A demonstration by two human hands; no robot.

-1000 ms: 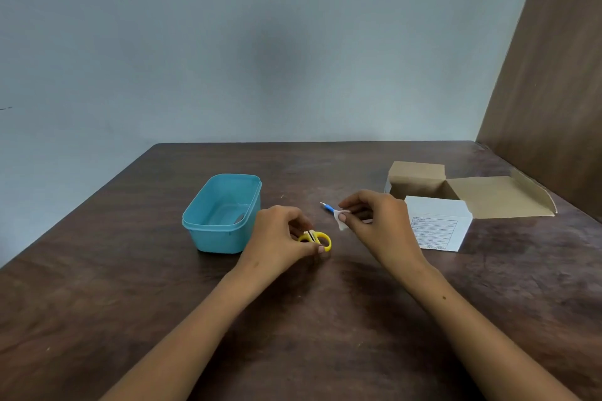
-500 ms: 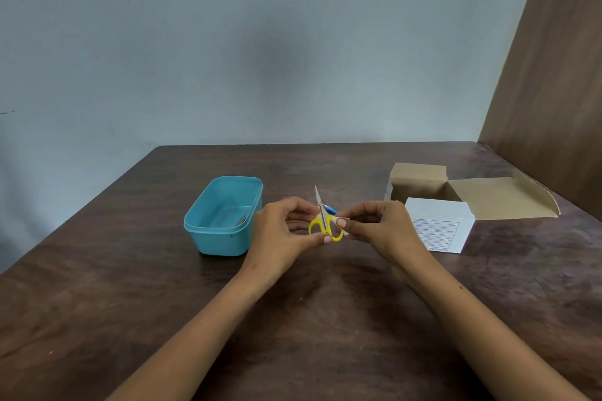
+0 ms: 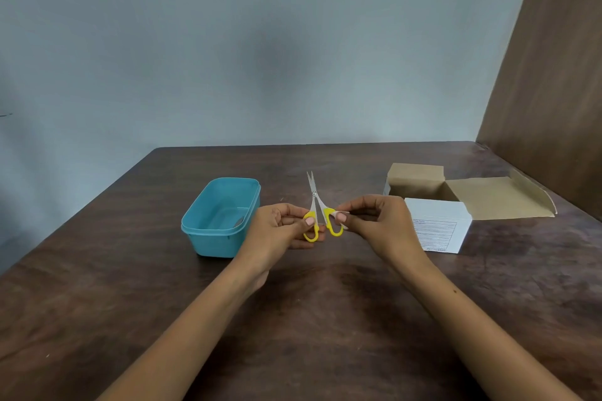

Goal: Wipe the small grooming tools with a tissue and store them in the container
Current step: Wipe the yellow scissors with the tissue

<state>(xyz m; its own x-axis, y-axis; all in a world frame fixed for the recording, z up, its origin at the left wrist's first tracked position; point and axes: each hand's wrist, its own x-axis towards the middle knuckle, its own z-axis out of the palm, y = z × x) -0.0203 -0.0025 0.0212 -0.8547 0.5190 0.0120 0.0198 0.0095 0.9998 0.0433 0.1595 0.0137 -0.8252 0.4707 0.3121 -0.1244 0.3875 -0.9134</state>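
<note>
Small scissors (image 3: pixel 313 197) with yellow handles and thin metal blades stand upright above the table, tips pointing away from me. My left hand (image 3: pixel 280 231) pinches the left handle loop. My right hand (image 3: pixel 378 225) pinches the right handle loop through a small white tissue (image 3: pixel 340 213). The handles are spread slightly apart. A teal plastic container (image 3: pixel 221 238) sits open to the left of my left hand, with a small metal tool (image 3: pixel 239 221) lying inside near its right wall.
A white printed box (image 3: pixel 438 228) lies right of my right hand. Behind it stands an open brown cardboard box (image 3: pixel 417 182) with its flap (image 3: pixel 498 202) folded out. A brown panel (image 3: pixel 547 91) rises at the right edge of the dark wooden table (image 3: pixel 325 319).
The scissors were lifted off the table by my left hand and turned blades-up. My right hand with the tissue came onto the right handle loop, and the handles have spread apart.
</note>
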